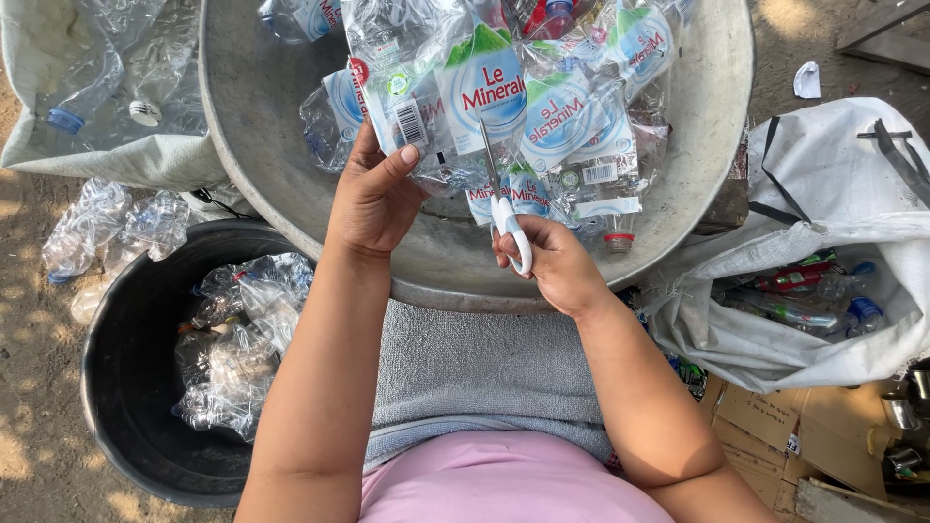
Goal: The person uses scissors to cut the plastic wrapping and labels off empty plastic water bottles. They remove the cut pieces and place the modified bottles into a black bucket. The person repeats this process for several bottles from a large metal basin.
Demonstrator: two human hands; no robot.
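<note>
Bottles (542,107) lie in the basin (262,126). Left of the basin stands a bucket (126,387), right of it a sack (833,194).

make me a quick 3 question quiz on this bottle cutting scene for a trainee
1. True or false: the right hand holds white-handled scissors.
2. Which holds stripped, crushed bottles? A) black bucket B) white sack C) cardboard
3. What does the left hand grip over the metal basin?

Key: 1 true. 2 A. 3 A crushed clear plastic bottle with a blue and white label.
</note>
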